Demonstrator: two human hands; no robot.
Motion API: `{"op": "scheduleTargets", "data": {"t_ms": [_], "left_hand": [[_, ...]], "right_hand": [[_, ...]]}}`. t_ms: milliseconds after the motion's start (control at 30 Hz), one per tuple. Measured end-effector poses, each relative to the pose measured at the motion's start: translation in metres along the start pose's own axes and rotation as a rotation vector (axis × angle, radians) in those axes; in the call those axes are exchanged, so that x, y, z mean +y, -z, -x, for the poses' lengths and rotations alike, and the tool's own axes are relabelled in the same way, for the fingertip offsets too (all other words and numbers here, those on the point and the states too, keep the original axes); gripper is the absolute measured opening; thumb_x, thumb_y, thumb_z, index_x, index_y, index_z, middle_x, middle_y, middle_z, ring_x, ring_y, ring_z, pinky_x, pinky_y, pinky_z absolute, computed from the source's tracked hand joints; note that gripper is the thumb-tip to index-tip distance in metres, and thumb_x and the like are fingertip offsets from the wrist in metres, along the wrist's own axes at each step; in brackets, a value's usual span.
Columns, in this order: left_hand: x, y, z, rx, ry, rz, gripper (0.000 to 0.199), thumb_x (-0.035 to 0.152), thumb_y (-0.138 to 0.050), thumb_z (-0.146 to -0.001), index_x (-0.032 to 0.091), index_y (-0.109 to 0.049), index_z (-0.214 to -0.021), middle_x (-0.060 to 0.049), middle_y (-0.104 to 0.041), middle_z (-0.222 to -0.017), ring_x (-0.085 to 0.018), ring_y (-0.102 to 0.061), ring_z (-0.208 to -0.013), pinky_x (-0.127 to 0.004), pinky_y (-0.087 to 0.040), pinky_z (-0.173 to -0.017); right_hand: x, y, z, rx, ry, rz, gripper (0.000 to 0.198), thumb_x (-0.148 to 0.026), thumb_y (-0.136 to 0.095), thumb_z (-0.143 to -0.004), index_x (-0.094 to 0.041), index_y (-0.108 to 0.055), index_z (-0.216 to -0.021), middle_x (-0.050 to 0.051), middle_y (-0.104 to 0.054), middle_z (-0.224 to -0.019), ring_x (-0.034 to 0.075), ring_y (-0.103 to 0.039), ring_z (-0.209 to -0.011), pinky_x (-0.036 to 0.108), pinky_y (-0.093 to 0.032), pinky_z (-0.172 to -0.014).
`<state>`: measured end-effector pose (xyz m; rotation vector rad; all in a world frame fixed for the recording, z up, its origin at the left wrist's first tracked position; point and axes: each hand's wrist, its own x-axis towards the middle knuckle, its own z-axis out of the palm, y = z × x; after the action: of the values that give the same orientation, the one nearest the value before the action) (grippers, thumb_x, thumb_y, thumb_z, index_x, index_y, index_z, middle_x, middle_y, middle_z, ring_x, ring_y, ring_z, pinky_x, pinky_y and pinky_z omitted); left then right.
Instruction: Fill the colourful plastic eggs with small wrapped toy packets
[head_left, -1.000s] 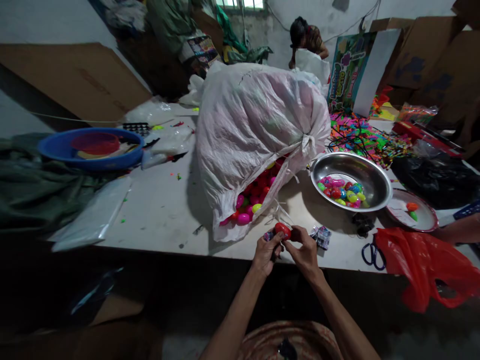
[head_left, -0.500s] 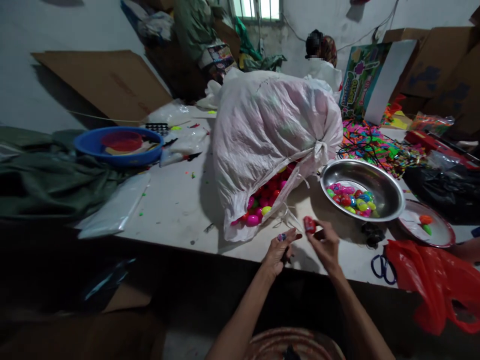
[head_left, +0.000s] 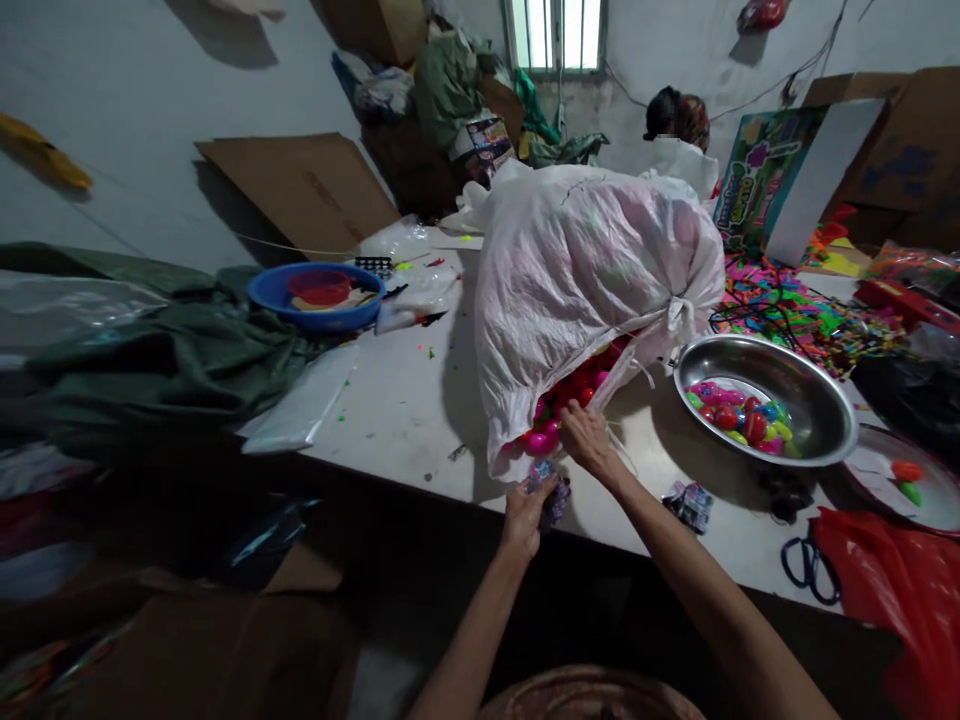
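Note:
My left hand (head_left: 525, 515) is closed on small printed plastic sleeves (head_left: 553, 492), purplish and crumpled, just in front of the sack's mouth. My right hand (head_left: 587, 435) reaches to the opening of a big white woven sack (head_left: 592, 260), its fingers curled among shiny pink and red plastic eggs (head_left: 541, 440); what they grip is hidden. To the right, a steel bowl (head_left: 832, 425) holds several coloured eggs in printed sleeves. More printed sleeves (head_left: 688, 505) lie on the table below the bowl.
Scissors (head_left: 810, 570) and a red plastic bag (head_left: 885, 590) lie at the right edge. Beside the bowl sits a plate (head_left: 866, 480) with orange and green pieces. A blue basin (head_left: 315, 318) and clear bags (head_left: 304, 405) are left. Another person (head_left: 679, 150) sits behind the sack.
My right hand has let go of the red egg and moved to the sack's opening. My left hand now holds printed sleeves near the sack. The view has swung left.

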<state>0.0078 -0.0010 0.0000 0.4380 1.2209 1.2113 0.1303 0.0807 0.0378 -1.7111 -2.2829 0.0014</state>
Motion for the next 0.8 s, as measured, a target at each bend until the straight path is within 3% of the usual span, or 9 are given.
{"op": "scheduleTargets", "data": {"t_ms": [67,167,333,433,500,633,700,800], "left_hand": [[0.004,0.003,0.001,0.017,-0.052,-0.059,0.039,0.032,-0.082,-0.049,0.013,-0.063,-0.076,0.002,-0.062,-0.056,-0.010,-0.056,-0.044,-0.021,-0.045,-0.046],[0.007,0.007,0.002,0.039,-0.097,-0.103,0.039,0.032,-0.083,-0.045,0.014,-0.060,-0.071,0.004,-0.058,-0.052,-0.009,-0.054,-0.043,-0.019,-0.041,-0.043],[0.005,0.002,0.000,0.032,-0.110,-0.066,0.040,0.029,-0.083,-0.043,0.014,-0.059,-0.071,0.005,-0.057,-0.054,-0.008,-0.053,-0.045,-0.020,-0.042,-0.046],[0.005,-0.003,0.001,0.038,-0.099,-0.100,0.039,0.031,-0.083,-0.044,0.014,-0.059,-0.069,0.004,-0.057,-0.053,-0.008,-0.051,-0.043,-0.020,-0.041,-0.044],[0.005,-0.006,0.002,0.021,-0.087,-0.126,0.037,0.033,-0.082,-0.045,0.014,-0.059,-0.068,0.003,-0.058,-0.052,-0.009,-0.051,-0.043,-0.020,-0.040,-0.044],[-0.001,-0.013,0.004,-0.098,-0.111,-0.214,0.035,0.033,-0.081,-0.048,0.013,-0.059,-0.067,0.002,-0.057,-0.050,-0.009,-0.050,-0.042,-0.020,-0.038,-0.042],[-0.006,-0.018,0.004,-0.153,-0.119,-0.287,0.034,0.033,-0.080,-0.050,0.013,-0.059,-0.068,0.003,-0.055,-0.048,-0.008,-0.047,-0.040,-0.019,-0.034,-0.039],[-0.011,-0.025,0.006,-0.194,-0.099,-0.280,0.037,0.028,-0.081,-0.049,0.013,-0.062,-0.077,0.002,-0.058,-0.055,-0.008,-0.049,-0.043,-0.018,-0.034,-0.041]], "right_hand": [[-0.010,-0.020,-0.009,0.007,0.044,0.071,0.025,-0.014,-0.044,-0.082,-0.015,-0.060,-0.102,0.015,-0.059,-0.107,0.025,-0.055,-0.086,0.037,-0.041,-0.075],[-0.001,-0.036,-0.005,0.027,0.067,0.102,0.029,-0.009,-0.043,-0.081,-0.012,-0.059,-0.105,0.019,-0.059,-0.108,0.028,-0.053,-0.093,0.042,-0.039,-0.080],[0.012,-0.027,0.009,0.039,-0.006,-0.013,0.033,-0.014,-0.047,-0.079,-0.014,-0.058,-0.110,0.017,-0.056,-0.116,0.026,-0.055,-0.093,0.041,-0.040,-0.081],[0.014,-0.006,0.017,0.078,-0.159,-0.352,0.028,-0.030,-0.057,-0.073,-0.017,-0.061,-0.099,0.011,-0.060,-0.105,0.023,-0.057,-0.085,0.034,-0.043,-0.073],[0.018,0.007,0.029,0.064,-0.279,-0.753,0.028,-0.035,-0.058,-0.071,-0.018,-0.062,-0.092,0.007,-0.062,-0.096,0.021,-0.059,-0.079,0.030,-0.045,-0.067],[0.031,0.020,0.065,-0.281,-0.315,-1.568,0.026,-0.032,-0.061,-0.067,-0.015,-0.064,-0.087,0.004,-0.065,-0.077,0.013,-0.059,-0.061,0.023,-0.043,-0.053],[0.036,0.021,0.079,-0.340,-0.328,-1.714,0.025,-0.027,-0.064,-0.065,-0.014,-0.065,-0.086,0.002,-0.064,-0.068,0.010,-0.056,-0.053,0.020,-0.041,-0.049],[0.040,0.020,0.091,-0.240,-0.434,-1.757,0.020,-0.023,-0.067,-0.064,-0.013,-0.065,-0.081,0.000,-0.062,-0.060,0.008,-0.054,-0.048,0.019,-0.041,-0.047]]}}
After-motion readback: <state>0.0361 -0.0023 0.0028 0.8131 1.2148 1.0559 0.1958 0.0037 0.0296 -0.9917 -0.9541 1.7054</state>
